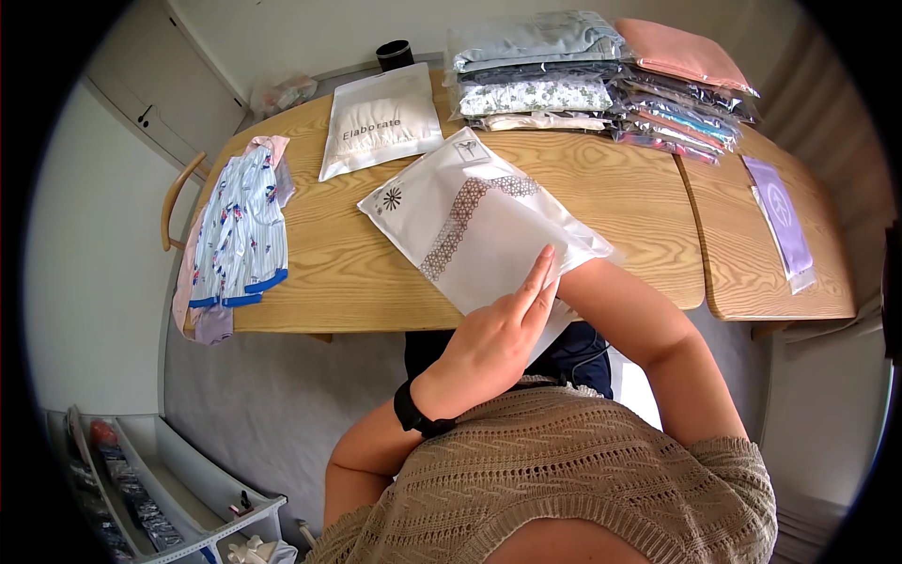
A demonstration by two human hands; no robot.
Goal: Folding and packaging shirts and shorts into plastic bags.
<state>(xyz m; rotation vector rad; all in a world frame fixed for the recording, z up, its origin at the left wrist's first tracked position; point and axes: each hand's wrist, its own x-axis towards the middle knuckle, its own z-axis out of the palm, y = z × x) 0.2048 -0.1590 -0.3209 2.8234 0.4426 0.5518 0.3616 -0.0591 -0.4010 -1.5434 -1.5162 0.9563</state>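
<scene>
A white frosted plastic bag (498, 244) with a brown lace-like band and a small dark flower print lies slantwise over the near table edge. My left hand (489, 348), with a black watch at the wrist, grips the bag's near edge. Its fingers lie straight along the plastic, and its thumb is hidden. My right hand (583, 282) reaches into the bag's right end; the wrist shows at the opening, but the fingers are hidden inside.
Beyond lies a filled white pouch (381, 127). Bagged folded clothes (536, 80) stand stacked at the far right. Loose floral garments (242, 230) hang over the table's left edge. A purple package (782, 216) lies right. A grey bin (188, 489) stands lower left.
</scene>
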